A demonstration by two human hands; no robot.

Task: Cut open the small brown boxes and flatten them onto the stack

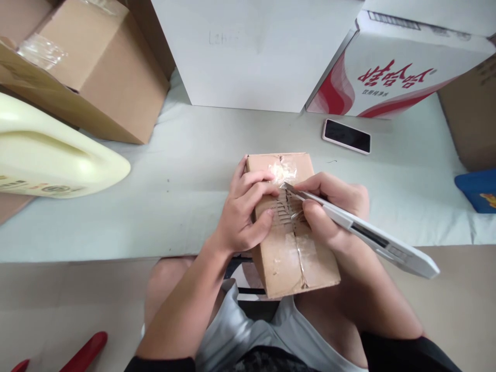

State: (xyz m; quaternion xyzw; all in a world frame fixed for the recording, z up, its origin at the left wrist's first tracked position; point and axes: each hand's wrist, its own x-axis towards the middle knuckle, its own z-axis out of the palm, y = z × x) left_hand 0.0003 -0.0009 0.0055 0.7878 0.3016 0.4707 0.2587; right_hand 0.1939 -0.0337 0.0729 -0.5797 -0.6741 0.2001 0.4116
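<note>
A small brown cardboard box [318, 263] lies at the front edge of the covered surface, its near end jutting out over my lap. Clear tape runs along its top seam, cut or torn in places. My left hand [248, 212] grips the box from its left side, with thumb and fingers on the top face. In my right hand [333, 206] is a white utility knife [372, 235], pinched near its front end. Its blade is out, and the tip touches or nearly touches the tape at the seam near the far end. The left fingertips are close beside the blade.
A phone [346, 136] lies beyond the box to the right. Behind stand a white box [248, 67] and a red-and-white carton [387, 77]. Larger cardboard boxes [120, 77] and a pale yellow bottle [58, 150] are at left, a blue packet [478, 190] at right.
</note>
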